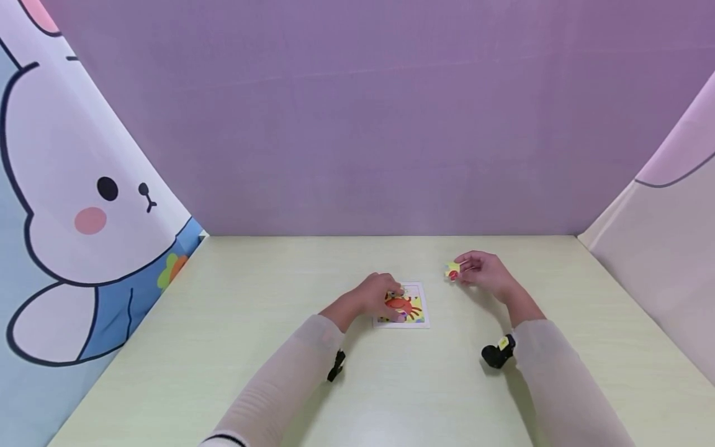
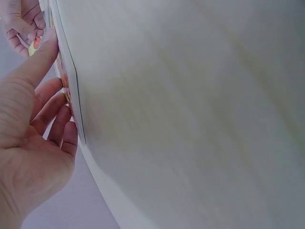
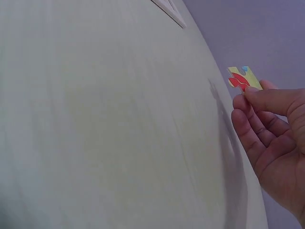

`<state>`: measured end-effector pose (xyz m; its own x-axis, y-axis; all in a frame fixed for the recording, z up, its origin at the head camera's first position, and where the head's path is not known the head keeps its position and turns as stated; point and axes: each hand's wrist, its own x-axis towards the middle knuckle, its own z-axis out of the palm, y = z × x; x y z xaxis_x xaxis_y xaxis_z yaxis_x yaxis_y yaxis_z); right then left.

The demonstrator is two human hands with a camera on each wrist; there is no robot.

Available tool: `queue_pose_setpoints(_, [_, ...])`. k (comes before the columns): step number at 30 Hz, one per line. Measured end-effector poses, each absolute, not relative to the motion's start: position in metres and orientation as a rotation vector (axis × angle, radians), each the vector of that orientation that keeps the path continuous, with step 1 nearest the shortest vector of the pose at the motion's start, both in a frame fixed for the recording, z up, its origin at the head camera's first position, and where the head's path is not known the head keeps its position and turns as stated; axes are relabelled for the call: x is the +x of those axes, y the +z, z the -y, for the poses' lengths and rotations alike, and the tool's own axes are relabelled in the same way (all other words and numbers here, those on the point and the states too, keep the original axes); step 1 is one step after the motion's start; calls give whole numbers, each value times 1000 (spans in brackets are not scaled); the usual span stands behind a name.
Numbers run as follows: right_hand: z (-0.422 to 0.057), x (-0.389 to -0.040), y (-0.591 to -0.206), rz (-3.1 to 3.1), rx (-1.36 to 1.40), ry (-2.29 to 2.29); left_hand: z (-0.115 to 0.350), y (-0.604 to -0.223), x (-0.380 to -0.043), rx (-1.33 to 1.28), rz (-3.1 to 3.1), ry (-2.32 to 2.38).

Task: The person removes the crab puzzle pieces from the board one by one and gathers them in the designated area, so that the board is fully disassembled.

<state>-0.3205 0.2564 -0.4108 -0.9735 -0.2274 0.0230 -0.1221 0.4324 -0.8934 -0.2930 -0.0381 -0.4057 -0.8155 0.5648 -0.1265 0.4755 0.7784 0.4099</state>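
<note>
A small jigsaw puzzle in a white frame (image 1: 426, 316) lies on the table, with a red crab (image 1: 412, 308) on a yellow ground. Along its upper edge a pale bare patch (image 1: 414, 290) shows. My left hand (image 1: 375, 295) rests over the puzzle's left side, thumb and fingertips spread on its face; the left wrist view has these fingertips right at the surface. Off to the right, my right hand (image 1: 485, 273) pinches a yellow and red puzzle piece (image 3: 244, 79) between thumb and fingers, raised above the table. The piece has a notch and a rounded tab.
The pale wooden table (image 1: 458, 391) meets a purple cloth backdrop (image 1: 391, 124) at its far edge. A cartoon-printed cloth (image 1: 61, 155) hangs on the left, another pale cloth (image 1: 665, 248) on the right. A black wrist device (image 1: 497, 352) sits at the right sleeve.
</note>
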Motion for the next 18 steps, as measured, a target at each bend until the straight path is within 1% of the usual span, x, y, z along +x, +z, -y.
queue_pose_setpoints(9, [-261,-333,-416,-2598,-259,-1507,38,-405,-294,824,-2728,539])
queue_pose_setpoints(18, [-261,-336,-415,-2678,-246,-1386,38,-405,-294,816,-2728,543])
